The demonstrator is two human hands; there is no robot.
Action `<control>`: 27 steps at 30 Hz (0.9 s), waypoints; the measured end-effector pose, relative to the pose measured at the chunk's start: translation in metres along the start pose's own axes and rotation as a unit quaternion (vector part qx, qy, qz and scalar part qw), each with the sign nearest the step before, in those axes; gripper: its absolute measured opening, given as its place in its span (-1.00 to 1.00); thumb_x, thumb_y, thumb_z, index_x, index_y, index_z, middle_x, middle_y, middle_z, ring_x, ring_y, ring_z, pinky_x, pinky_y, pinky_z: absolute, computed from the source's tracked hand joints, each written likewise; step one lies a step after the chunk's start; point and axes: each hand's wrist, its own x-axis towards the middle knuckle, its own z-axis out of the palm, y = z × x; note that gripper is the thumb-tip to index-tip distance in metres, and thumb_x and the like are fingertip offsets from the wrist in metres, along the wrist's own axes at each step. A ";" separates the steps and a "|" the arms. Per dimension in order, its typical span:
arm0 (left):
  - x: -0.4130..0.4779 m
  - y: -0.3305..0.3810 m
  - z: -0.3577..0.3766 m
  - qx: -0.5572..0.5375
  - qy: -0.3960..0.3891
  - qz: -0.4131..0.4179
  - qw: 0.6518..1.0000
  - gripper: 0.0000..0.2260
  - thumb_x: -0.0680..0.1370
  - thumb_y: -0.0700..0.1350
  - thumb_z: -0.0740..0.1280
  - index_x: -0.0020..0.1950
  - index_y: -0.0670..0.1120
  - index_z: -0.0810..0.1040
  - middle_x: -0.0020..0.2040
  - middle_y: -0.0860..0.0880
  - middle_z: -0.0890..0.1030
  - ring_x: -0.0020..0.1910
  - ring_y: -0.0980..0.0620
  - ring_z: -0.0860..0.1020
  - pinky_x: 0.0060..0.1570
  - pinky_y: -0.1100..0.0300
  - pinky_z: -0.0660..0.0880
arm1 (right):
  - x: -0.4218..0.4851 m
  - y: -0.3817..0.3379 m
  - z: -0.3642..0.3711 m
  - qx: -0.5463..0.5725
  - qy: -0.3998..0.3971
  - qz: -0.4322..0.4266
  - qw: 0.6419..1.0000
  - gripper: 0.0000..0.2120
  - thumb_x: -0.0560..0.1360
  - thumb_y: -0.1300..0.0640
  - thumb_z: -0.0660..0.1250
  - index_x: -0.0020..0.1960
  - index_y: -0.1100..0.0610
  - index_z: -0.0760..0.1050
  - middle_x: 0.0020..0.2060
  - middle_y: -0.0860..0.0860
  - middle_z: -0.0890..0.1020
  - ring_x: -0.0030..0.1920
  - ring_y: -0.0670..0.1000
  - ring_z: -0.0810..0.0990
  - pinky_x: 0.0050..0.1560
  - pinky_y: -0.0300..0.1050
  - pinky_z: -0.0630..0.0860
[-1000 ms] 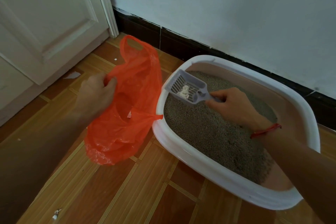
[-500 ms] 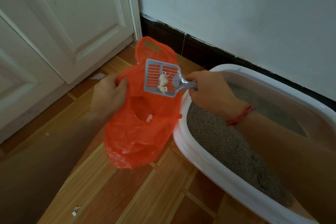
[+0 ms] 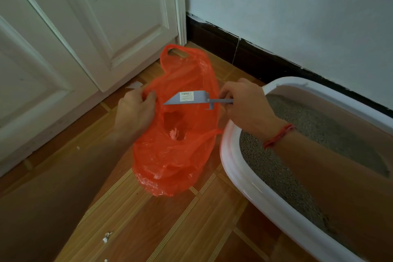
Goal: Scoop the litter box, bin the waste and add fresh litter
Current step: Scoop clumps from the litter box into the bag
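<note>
An orange plastic bag point(image 3: 178, 161) lies on the wooden floor, its mouth held open at the left edge by my left hand point(image 3: 135, 110). My right hand point(image 3: 246, 106) grips the handle of a grey litter scoop point(image 3: 187, 98), which is turned on its side over the bag's opening, a label showing on its wall. A pale clump of waste point(image 3: 174, 134) lies down inside the bag. The white litter box point(image 3: 251, 178) with grey litter point(image 3: 306, 125) stands to the right, under my right forearm.
A white panelled door point(image 3: 89, 34) fills the left and back. A white wall with a dark skirting board point(image 3: 238, 49) runs behind the box. Small white scraps point(image 3: 106, 237) lie on the floor near the front, and a paper scrap point(image 3: 134, 85) by the door.
My right hand carried the scoop from the litter box over the bag and tipped it sideways. The white clump left the scoop and now lies inside the bag.
</note>
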 end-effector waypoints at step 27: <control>-0.021 0.045 0.055 0.080 -0.048 0.124 0.988 -0.73 0.64 -0.03 0.21 -0.14 -0.13 0.56 -0.25 -0.08 0.56 -0.18 -0.14 0.53 -0.17 0.03 0.38 | -0.126 0.141 -0.120 -0.055 -0.087 0.239 0.965 -0.96 0.55 0.01 0.33 -0.06 -0.05 0.50 -0.20 0.03 0.63 -0.25 -0.02 0.61 -0.37 -0.25 0.43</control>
